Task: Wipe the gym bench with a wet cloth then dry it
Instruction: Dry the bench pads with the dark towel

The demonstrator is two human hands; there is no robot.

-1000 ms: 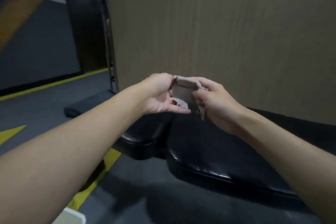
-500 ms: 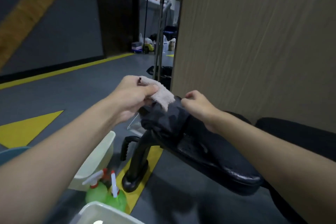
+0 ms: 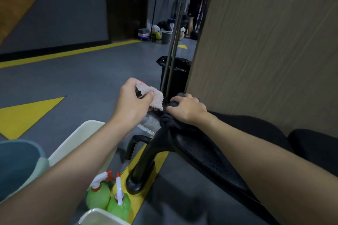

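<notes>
The black padded gym bench [image 3: 206, 153] runs from the lower right toward the middle, on a black curved leg [image 3: 140, 171]. My left hand [image 3: 133, 102] holds a folded pale pink cloth [image 3: 153, 97] just above and left of the bench's far end. My right hand [image 3: 186, 109] is closed on a dark grey cloth [image 3: 168, 120] that lies bunched on the bench's far end. The two hands are close together, a little apart.
Two green spray bottles [image 3: 108, 199] with white and red nozzles stand on the floor at the lower left, between white tubs [image 3: 82, 139]. A blue bucket [image 3: 16, 162] is at far left. A wood-grain wall [image 3: 265, 51] flanks the bench's right; a black bin [image 3: 175, 73] stands beyond.
My view swung left along the bench to its end. The pink cloth passed from both hands to the left hand alone, and my right hand came down onto the dark cloth.
</notes>
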